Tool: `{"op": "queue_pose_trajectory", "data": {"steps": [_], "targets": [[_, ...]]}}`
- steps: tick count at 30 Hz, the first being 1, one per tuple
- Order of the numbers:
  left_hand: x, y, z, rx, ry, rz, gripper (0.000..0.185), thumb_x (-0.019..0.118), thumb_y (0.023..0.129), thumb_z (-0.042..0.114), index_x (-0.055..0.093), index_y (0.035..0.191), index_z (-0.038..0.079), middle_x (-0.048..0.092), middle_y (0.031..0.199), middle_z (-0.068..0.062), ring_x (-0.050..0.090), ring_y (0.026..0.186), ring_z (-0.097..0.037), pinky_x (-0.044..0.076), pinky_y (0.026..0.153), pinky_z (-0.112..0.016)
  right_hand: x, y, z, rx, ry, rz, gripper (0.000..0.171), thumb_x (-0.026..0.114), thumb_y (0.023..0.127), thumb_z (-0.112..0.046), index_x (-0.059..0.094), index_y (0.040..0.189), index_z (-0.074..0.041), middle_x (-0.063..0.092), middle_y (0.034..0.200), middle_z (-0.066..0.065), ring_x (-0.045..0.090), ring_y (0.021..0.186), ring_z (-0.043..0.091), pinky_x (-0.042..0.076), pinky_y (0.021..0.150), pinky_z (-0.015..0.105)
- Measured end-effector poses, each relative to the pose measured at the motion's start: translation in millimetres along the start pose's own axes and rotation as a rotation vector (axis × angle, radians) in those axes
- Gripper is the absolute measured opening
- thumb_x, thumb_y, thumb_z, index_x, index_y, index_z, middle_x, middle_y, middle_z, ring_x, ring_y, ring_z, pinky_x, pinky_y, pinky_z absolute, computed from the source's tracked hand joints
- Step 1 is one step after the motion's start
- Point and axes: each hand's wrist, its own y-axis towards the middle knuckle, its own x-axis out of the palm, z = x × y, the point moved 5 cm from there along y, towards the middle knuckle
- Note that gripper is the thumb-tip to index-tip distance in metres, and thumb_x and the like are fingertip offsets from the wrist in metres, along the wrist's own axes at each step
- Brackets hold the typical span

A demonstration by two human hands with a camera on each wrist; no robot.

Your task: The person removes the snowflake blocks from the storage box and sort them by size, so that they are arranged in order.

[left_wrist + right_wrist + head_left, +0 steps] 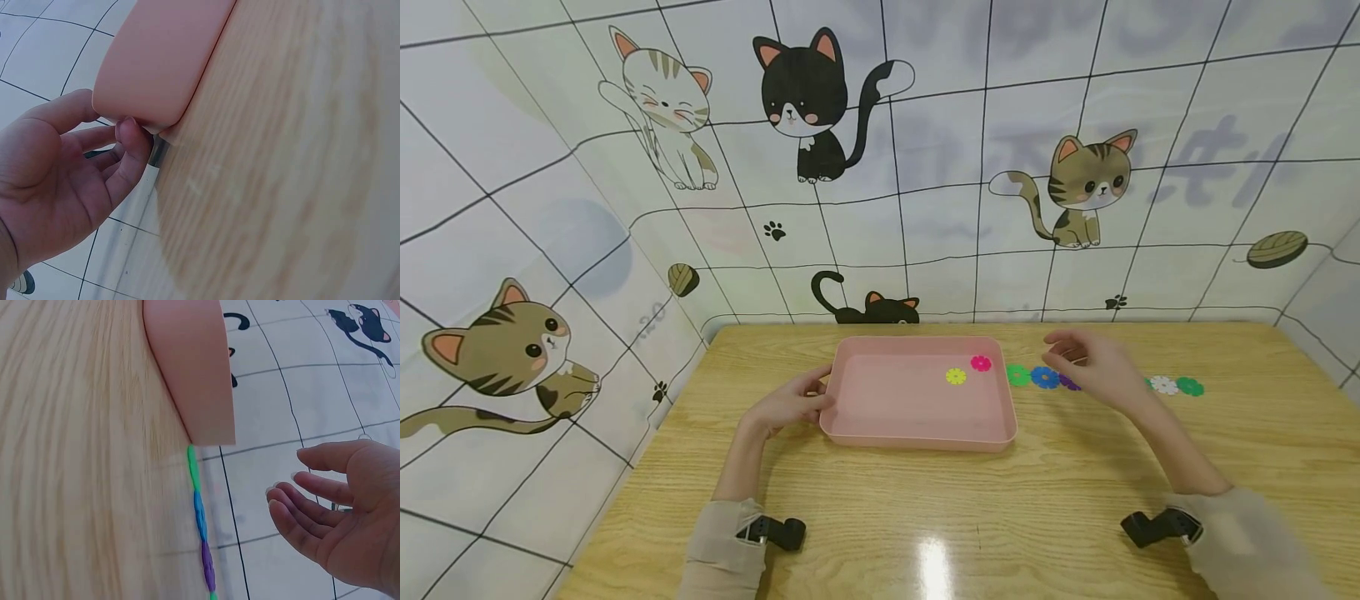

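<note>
Pink tray (917,433) mid-table, left hand (790,404) gripping its left rim, right hand (1093,367) empty, fingers relaxed, hovering over flower discs (1045,377) right of tray, yellow disc (956,377) and magenta disc (981,363) inside tray, no readable writing.

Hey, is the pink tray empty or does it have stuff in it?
Not empty. The pink tray holds two flower pieces near its far right corner: a yellow flower and a magenta flower. The rest is bare.

— How many flower pieces do we count?
— Two in the one pink tray (850,400): yellow (956,377) and pink (981,363). At its 3 o'clock, five on the surface (1075,500).
</note>
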Motion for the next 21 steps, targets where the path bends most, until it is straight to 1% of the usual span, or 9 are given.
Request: {"op": "queue_pose_trajectory", "data": {"steps": [4, 8, 12, 16, 21], "targets": [[-0.6, -0.5, 0.0, 0.001, -0.002, 0.006, 0.069, 0.055, 0.102, 0.005, 0.020, 0.160, 0.001, 0.050, 0.115, -0.020, 0.059, 0.083, -0.018, 0.053, 0.071, -0.027, 11.5, 7.1, -11.5, 0.007, 0.034, -0.021, 0.036, 0.067, 0.099, -0.024, 0.063, 0.124, 0.001, 0.070, 0.108, 0.015, 0.068, 0.098, 0.032, 0.053, 0.077, 0.025], [-0.5, -0.9, 0.2, -0.002, 0.002, 0.008, 0.068, 0.055, 0.102, 0.005, 0.020, 0.160, 0.002, 0.049, 0.115, -0.019, 0.058, 0.082, -0.018, 0.052, 0.071, -0.027, 24.7, 16.1, -23.5, -0.009, 0.069, -0.042, 0.037, 0.067, 0.099, -0.023, 0.062, 0.124, 0.002, 0.069, 0.110, 0.015, 0.068, 0.098, 0.030, 0.054, 0.080, 0.027], [-0.3, -1.1, 0.8, -0.005, 0.003, 0.006, 0.069, 0.056, 0.102, 0.005, 0.020, 0.161, 0.003, 0.049, 0.114, -0.018, 0.057, 0.080, -0.018, 0.051, 0.070, -0.027, 40.3, 24.5, -34.1, -0.035, 0.112, -0.070, 0.036, 0.068, 0.098, -0.020, 0.062, 0.124, 0.003, 0.069, 0.111, 0.015, 0.067, 0.099, 0.030, 0.055, 0.083, 0.033], [-1.1, -0.5, -0.3, -0.005, 0.002, 0.006, 0.070, 0.057, 0.101, 0.006, 0.020, 0.161, 0.003, 0.049, 0.113, -0.017, 0.057, 0.080, -0.017, 0.051, 0.069, -0.027, 57.1, 32.6, -43.2, -0.066, 0.151, -0.102, 0.035, 0.070, 0.096, -0.015, 0.063, 0.123, 0.005, 0.068, 0.111, 0.017, 0.066, 0.099, 0.031, 0.055, 0.085, 0.041], [-1.4, -0.7, -0.1, -0.001, 0.006, 0.002, 0.069, 0.057, 0.101, 0.006, 0.021, 0.161, 0.004, 0.049, 0.112, -0.017, 0.057, 0.081, -0.018, 0.052, 0.069, -0.027, 80.5, 41.6, -48.5, -0.062, 0.167, -0.165, 0.039, 0.071, 0.095, -0.014, 0.063, 0.127, 0.007, 0.068, 0.113, 0.021, 0.066, 0.101, 0.034, 0.054, 0.089, 0.048]]}}
